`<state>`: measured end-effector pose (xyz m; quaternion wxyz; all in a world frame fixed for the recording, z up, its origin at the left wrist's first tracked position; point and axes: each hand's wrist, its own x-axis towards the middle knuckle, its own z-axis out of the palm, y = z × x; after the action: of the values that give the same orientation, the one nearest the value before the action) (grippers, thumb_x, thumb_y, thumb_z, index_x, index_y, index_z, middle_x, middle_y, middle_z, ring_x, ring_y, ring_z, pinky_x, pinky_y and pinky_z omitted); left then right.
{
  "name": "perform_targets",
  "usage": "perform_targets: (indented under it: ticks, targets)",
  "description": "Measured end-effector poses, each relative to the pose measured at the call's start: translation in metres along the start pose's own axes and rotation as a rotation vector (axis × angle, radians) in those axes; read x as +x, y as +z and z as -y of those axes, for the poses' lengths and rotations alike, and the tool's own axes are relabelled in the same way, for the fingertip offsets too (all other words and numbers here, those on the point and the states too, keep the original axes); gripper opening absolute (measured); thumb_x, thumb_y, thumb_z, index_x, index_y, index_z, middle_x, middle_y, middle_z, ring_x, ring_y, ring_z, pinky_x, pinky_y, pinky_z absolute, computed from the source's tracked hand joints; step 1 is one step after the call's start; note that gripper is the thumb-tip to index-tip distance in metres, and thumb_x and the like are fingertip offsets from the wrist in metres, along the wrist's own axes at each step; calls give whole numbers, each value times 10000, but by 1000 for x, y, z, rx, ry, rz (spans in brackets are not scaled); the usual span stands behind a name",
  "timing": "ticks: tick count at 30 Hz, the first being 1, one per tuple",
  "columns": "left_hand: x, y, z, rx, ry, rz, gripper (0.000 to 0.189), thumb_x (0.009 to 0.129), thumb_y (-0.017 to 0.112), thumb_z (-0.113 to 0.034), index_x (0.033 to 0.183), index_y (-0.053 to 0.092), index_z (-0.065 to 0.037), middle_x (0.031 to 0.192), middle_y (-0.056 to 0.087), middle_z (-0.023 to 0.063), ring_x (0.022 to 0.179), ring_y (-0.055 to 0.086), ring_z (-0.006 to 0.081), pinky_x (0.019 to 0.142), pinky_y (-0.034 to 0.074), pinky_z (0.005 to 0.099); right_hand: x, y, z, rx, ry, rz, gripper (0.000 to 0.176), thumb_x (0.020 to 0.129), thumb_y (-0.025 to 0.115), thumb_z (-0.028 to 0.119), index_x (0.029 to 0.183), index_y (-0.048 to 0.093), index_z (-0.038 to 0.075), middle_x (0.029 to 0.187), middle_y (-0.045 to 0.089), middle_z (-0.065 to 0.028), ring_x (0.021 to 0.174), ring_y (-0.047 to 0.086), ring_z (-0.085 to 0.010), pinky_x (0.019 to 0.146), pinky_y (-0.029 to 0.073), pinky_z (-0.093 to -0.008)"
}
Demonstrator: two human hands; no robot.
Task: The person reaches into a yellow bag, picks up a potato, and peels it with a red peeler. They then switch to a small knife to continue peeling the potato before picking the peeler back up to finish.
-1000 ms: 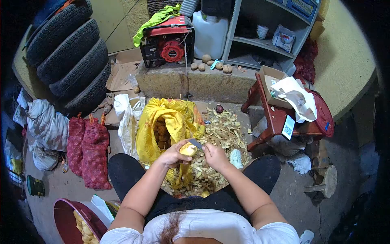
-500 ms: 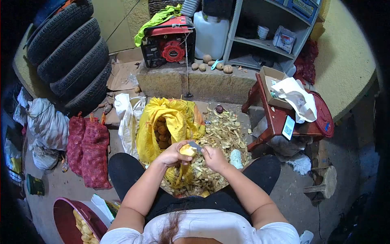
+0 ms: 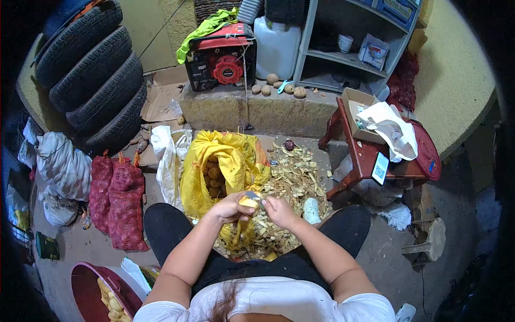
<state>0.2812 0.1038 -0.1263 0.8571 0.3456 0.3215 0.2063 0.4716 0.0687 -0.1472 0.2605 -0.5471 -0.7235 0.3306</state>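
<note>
My left hand (image 3: 229, 208) is closed around a partly peeled potato (image 3: 249, 202), whose pale yellow flesh faces up. In my right hand (image 3: 279, 212) is a knife (image 3: 252, 195); its grey blade lies against the potato, and my fingers hide most of the handle. Both hands are close together over the front of an open yellow sack (image 3: 193, 185) with unpeeled potatoes (image 3: 214, 177) inside. Peelings (image 3: 292, 177) cover the floor below and to the right of my hands.
At lower left stands a dark red tub (image 3: 86, 287) with peeled potatoes (image 3: 113, 305). Red mesh sacks (image 3: 126, 209) and stacked tyres (image 3: 102, 80) are on the left. A red stool (image 3: 354, 155) carries a box and papers. Behind, a generator (image 3: 222, 59) sits on a ledge.
The potato and blade have turned slightly in my hands, with the blade now lower and flatter against the potato. The view has shifted very little; both grips are kept.
</note>
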Motion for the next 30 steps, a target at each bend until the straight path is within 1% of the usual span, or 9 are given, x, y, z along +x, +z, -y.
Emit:
perform_targets:
  ticks: [6, 10, 12, 13, 15, 16, 19, 24, 30]
  targets:
    - [-2, 3, -6, 89, -16, -53, 431, 700, 639, 16, 1086, 467, -68, 851, 532, -3, 695, 517, 81, 497, 452, 200, 3, -10, 10, 289, 259, 193, 289, 883, 414, 267, 776, 514, 17, 572, 486, -120, 550, 477, -211, 542, 388, -344]
    - [-3, 4, -10, 52, -30, -62, 495, 700, 630, 38, 1149, 446, -65, 855, 529, -4, 677, 514, 79, 499, 461, 208, 7, -16, 8, 590, 473, 309, 265, 875, 440, 231, 743, 512, 12, 575, 497, -108, 526, 476, -199, 505, 377, -342]
    - [3, -11, -6, 52, -24, -74, 526, 699, 620, 55, 1175, 430, -64, 862, 528, 1, 678, 517, 82, 503, 468, 212, 3, -20, 15, 216, 95, -208, 238, 863, 471, 209, 752, 521, 5, 567, 495, -105, 493, 476, -202, 467, 370, -341]
    - [3, -14, -7, 51, -17, -85, 557, 697, 610, 72, 1201, 415, -63, 869, 528, 5, 679, 521, 85, 508, 475, 216, 3, -22, 12, 215, 94, -206, 238, 863, 471, 209, 752, 521, 5, 567, 495, -105, 493, 476, -202, 467, 370, -341]
    - [1, -18, -6, 83, -31, -124, 591, 689, 596, 100, 1222, 398, -61, 880, 529, 12, 687, 533, 96, 524, 490, 224, 6, -28, 5, 94, -67, -466, 233, 851, 498, 210, 761, 533, -2, 585, 506, -108, 478, 486, -205, 461, 371, -343]
    - [0, -15, -7, 83, 8, -110, 578, 694, 608, 75, 1213, 404, -79, 897, 529, -5, 712, 531, 83, 517, 481, 210, 3, -39, 18, 81, 109, -359, 237, 839, 514, 226, 812, 530, -8, 636, 528, -123, 520, 512, -217, 486, 392, -338]
    - [0, -3, -8, 72, 58, -112, 590, 693, 613, 70, 1218, 393, -84, 925, 525, -7, 744, 532, 82, 536, 491, 213, 2, -27, 25, 208, 87, -299, 279, 823, 535, 262, 874, 512, -11, 690, 542, -144, 570, 528, -243, 530, 417, -341]
    - [1, 8, -7, 61, 82, -164, 619, 699, 606, 74, 1242, 358, -90, 989, 508, 9, 802, 538, 96, 604, 522, 238, -4, -5, 19, -44, -20, -207, 319, 852, 456, 304, 932, 500, -2, 726, 543, -150, 650, 536, -313, 614, 434, -391]
    - [0, 3, -10, -57, 150, -189, 603, 718, 578, 80, 1248, 348, -94, 1004, 502, 3, 809, 537, 100, 608, 528, 252, -7, -6, 16, -315, -153, -134, 439, 869, 390, 241, 1284, 347, 106, 812, 503, -120, 741, 512, -287, 622, 419, -372]
